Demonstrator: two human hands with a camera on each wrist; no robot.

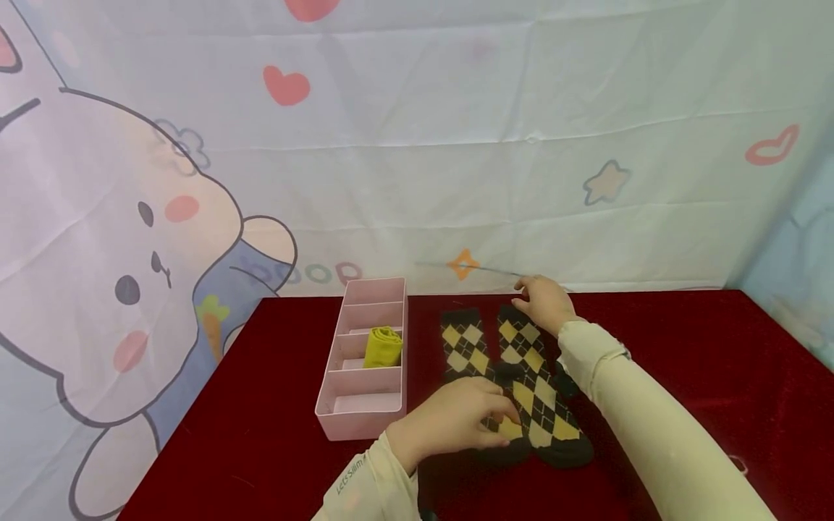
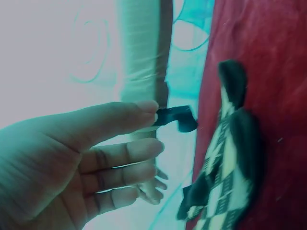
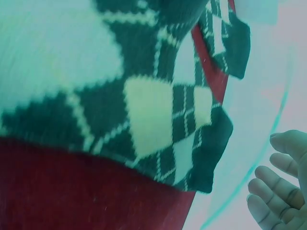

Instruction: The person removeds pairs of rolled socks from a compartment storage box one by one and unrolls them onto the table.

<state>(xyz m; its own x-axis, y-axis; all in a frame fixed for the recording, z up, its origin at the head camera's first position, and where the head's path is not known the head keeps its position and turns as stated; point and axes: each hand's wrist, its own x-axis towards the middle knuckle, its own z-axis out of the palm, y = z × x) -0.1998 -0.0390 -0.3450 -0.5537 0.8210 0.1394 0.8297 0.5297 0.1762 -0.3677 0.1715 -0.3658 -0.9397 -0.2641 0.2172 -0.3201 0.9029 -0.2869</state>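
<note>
- Socks: argyle pair on the red desk (image 1: pixel 274 434), to the right of the pink box (image 1: pixel 361 427). Inner sock (image 1: pixel 465 351) beside the box, outer sock (image 1: pixel 541 401) next to it, cuffs toward the back wall.
- Left hand (image 1: pixel 459 416): over the inner sock's foot, thumb apart from the loosely bent fingers, nothing gripped.
- Right hand (image 1: pixel 546 302): by the outer sock's cuff, fingers relaxed and spread, nothing held.
- Step in hand reads as laying the pair straight.
- Cuffs sit apart, feet close; can't tell if they overlap. Suggest squaring both cuffs to one line first.
- Steady the toe lightly with the left hand, smooth cuff to toe with the right. Too much pull would likely skew the knit.
- Keep sleeves clear of the box; yellow roll (image 1: pixel 383 349) stands in its third compartment from the back.
</note>
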